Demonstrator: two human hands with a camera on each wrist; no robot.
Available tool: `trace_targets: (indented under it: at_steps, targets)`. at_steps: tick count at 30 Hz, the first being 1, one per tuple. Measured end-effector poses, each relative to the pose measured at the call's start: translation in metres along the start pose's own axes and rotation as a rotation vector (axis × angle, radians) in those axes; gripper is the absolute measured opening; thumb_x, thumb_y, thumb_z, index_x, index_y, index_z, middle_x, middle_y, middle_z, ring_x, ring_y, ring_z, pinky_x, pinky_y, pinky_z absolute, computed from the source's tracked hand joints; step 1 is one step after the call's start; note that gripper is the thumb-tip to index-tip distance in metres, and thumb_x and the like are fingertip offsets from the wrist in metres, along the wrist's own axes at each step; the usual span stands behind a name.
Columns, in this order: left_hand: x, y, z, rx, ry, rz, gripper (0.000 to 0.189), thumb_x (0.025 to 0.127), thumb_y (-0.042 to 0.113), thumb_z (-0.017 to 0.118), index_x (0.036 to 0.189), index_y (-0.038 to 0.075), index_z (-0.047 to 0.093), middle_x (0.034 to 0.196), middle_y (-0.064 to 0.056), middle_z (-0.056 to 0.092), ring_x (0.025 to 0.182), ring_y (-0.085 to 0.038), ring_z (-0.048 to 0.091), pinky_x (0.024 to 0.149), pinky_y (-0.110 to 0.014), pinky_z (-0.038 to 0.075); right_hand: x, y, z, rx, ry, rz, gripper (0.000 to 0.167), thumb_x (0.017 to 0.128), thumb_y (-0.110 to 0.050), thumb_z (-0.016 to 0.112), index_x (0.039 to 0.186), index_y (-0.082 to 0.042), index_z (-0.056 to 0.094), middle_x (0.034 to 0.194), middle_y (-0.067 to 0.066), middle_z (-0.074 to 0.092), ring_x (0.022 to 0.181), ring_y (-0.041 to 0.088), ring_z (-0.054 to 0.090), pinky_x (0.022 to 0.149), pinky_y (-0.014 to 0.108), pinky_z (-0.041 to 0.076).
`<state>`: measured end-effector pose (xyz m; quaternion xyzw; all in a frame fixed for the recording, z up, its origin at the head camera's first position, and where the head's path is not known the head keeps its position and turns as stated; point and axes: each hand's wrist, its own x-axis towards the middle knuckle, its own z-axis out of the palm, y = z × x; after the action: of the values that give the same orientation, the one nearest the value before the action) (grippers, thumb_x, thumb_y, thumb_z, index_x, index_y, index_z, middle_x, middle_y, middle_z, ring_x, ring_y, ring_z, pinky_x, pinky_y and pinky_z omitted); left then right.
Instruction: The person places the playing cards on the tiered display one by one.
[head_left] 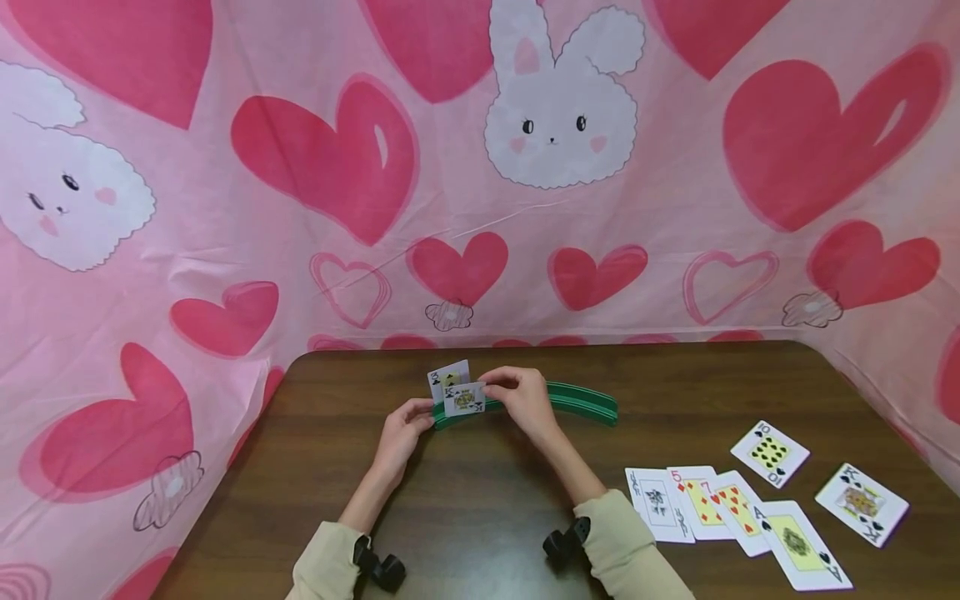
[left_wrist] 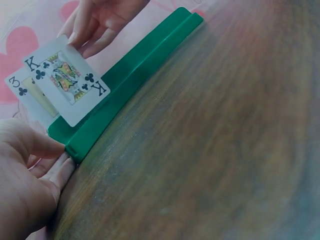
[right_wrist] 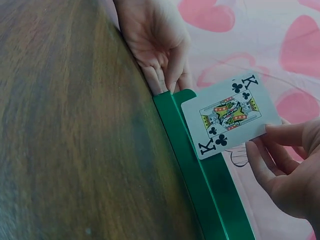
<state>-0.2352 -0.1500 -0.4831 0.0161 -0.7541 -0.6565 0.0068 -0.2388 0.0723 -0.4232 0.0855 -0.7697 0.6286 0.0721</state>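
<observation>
A curved green card holder point(head_left: 585, 403) stands near the far edge of the table. My left hand point(head_left: 399, 437) pinches its left end between thumb and fingers. In the holder's left part a three of clubs point(left_wrist: 31, 98) stands upright, partly covered by a king of clubs point(left_wrist: 65, 82). That king is pinched at one edge by my right hand point(head_left: 525, 402), thumb on the face side. In the right wrist view the king point(right_wrist: 232, 115) leans across the holder's groove and hides the three; whether its lower edge sits in the groove I cannot tell.
Face-up cards lie at the table's right: an overlapping row of a joker point(head_left: 654, 504), a five of diamonds point(head_left: 697, 500), a seven of hearts point(head_left: 738, 508) and an ace of spades point(head_left: 798, 542). Beyond them lie a black ten point(head_left: 770, 452) and another king point(head_left: 862, 504). A pink heart-patterned cloth point(head_left: 450, 183) hangs behind.
</observation>
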Motion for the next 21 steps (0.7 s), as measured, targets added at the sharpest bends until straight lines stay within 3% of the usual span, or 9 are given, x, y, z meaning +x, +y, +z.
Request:
trace_targets:
  at_steps: [12, 21]
  targets:
    - [-0.0009, 0.0000, -0.0004, 0.001, -0.013, 0.000, 0.026, 0.100, -0.002, 0.057, 0.124, -0.008, 0.066, 0.124, -0.021, 0.069, 0.112, -0.026, 0.063, 0.091, -0.027, 0.045, 0.0013, 0.0012, 0.0023, -0.028, -0.025, 0.009, 0.006, 0.090, -0.002, 0.078, 0.095, -0.003, 0.081, 0.096, 0.008, 0.077, 0.090, 0.022, 0.065, 0.077, 0.031, 0.053]
    - [-0.0012, 0.0011, -0.0001, 0.011, -0.006, 0.003, 0.026, 0.099, -0.003, 0.058, 0.123, -0.007, 0.067, 0.123, -0.021, 0.069, 0.111, -0.025, 0.063, 0.090, -0.027, 0.046, 0.0014, 0.0026, 0.0029, -0.041, -0.023, 0.012, 0.007, 0.090, -0.002, 0.078, 0.095, -0.005, 0.082, 0.097, 0.007, 0.078, 0.092, 0.023, 0.066, 0.083, 0.038, 0.055]
